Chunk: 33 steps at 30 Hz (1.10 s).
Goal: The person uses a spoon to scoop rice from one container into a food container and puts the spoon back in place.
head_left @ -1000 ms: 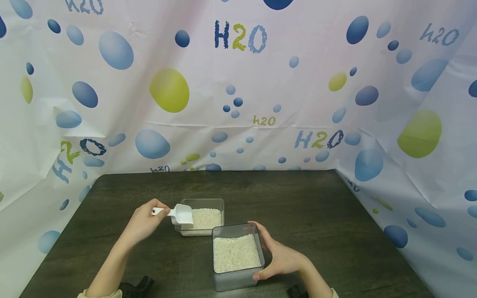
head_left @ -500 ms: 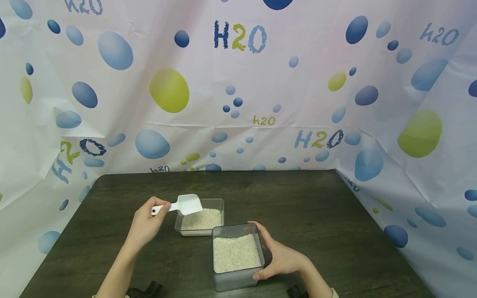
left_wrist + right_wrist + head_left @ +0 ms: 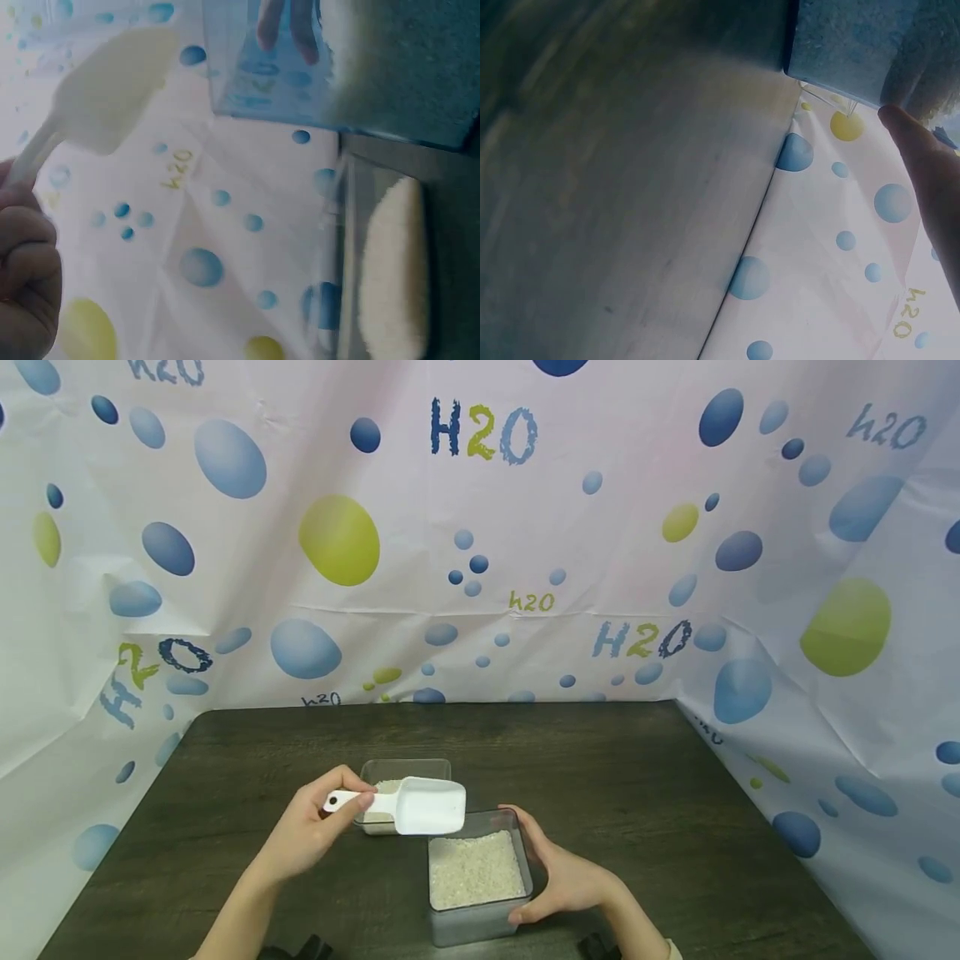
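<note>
My left hand [image 3: 311, 827] pinches the handle of a white scoop [image 3: 431, 807]. The scoop is held in the air, its bowl over the gap between two rice containers; I can make out no grains in it. A deep grey see-through container [image 3: 474, 930], well filled with white rice [image 3: 477, 870], stands at the front. My right hand [image 3: 564, 878] grips its right side, thumb on the near corner and fingers around the far one. Behind and to the left is a shallower clear container [image 3: 408, 768] with less rice, partly hidden by the scoop. The left wrist view also shows the scoop [image 3: 112, 90].
Both containers stand on a dark wooden table [image 3: 600, 760]. A white sheet [image 3: 480, 527] printed with blue and green dots hangs behind and at the sides. Dark straps show near both wrists at the bottom edge.
My left hand has carried the scoop from the left edge of the shallow container, up and then right toward the deep one. My right hand and both containers stay where they were.
</note>
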{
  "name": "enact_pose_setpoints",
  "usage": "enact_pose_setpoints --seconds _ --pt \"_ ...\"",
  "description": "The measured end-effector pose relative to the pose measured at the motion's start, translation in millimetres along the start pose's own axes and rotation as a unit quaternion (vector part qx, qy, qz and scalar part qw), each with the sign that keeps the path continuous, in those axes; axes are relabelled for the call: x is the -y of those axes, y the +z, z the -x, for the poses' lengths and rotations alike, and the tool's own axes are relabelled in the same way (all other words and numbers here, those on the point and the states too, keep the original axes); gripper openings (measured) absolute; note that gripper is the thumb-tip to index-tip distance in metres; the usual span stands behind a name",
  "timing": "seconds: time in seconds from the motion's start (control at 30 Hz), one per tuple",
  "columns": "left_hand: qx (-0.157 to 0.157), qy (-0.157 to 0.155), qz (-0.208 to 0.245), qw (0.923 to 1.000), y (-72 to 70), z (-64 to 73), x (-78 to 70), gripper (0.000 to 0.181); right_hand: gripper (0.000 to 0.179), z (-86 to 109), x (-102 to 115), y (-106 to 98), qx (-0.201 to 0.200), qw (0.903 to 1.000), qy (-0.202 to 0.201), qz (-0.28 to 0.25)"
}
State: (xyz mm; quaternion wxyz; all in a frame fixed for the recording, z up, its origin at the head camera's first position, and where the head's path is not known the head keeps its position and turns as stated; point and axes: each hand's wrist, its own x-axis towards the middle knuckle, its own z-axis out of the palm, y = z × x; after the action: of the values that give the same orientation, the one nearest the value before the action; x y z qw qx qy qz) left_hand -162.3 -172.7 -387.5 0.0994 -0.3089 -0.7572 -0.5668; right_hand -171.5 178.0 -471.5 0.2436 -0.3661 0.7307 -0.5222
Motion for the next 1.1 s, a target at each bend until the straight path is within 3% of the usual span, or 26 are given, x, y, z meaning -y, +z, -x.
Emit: enact_pose_setpoints --seconds 0.1,0.2,0.3,0.43,0.53,0.7,0.8,1.1 --pt "0.052 0.018 -0.059 0.9968 11.5 0.5 -11.3 0.016 0.113 0.2 -0.4 0.4 -0.001 1.0000 0.002 -0.002" --pt "0.092 0.047 -0.124 0.9868 25.9 1.4 -19.6 0.007 0.113 0.2 -0.6 1.3 0.000 1.0000 0.000 -0.007" --pt "0.108 0.096 -0.203 0.9685 39.7 2.2 -22.8 0.002 0.113 0.0 -0.5 2.1 0.000 1.0000 -0.004 -0.007" --pt "0.097 0.160 -0.301 0.9350 53.6 2.8 -22.2 0.006 0.113 -0.2 -0.5 2.9 -0.001 1.0000 -0.006 -0.004" --pt "0.110 0.167 -0.327 0.9237 60.1 4.0 -22.2 0.006 0.112 -0.2 -0.9 3.5 -0.001 0.9999 -0.013 -0.006" --pt "0.159 0.107 -0.327 0.9255 65.2 7.8 -23.4 0.006 0.112 0.0 -1.0 4.1 -0.001 0.9996 -0.027 -0.009" --pt "0.172 0.070 -0.318 0.9297 66.7 10.0 -22.4 0.007 0.112 -0.1 -0.2 4.2 -0.001 0.9994 -0.032 -0.013" --pt "0.156 -0.057 -0.244 0.9556 69.5 18.3 -20.4 0.007 0.112 0.4 -0.9 6.8 -0.004 0.9997 -0.017 -0.014"
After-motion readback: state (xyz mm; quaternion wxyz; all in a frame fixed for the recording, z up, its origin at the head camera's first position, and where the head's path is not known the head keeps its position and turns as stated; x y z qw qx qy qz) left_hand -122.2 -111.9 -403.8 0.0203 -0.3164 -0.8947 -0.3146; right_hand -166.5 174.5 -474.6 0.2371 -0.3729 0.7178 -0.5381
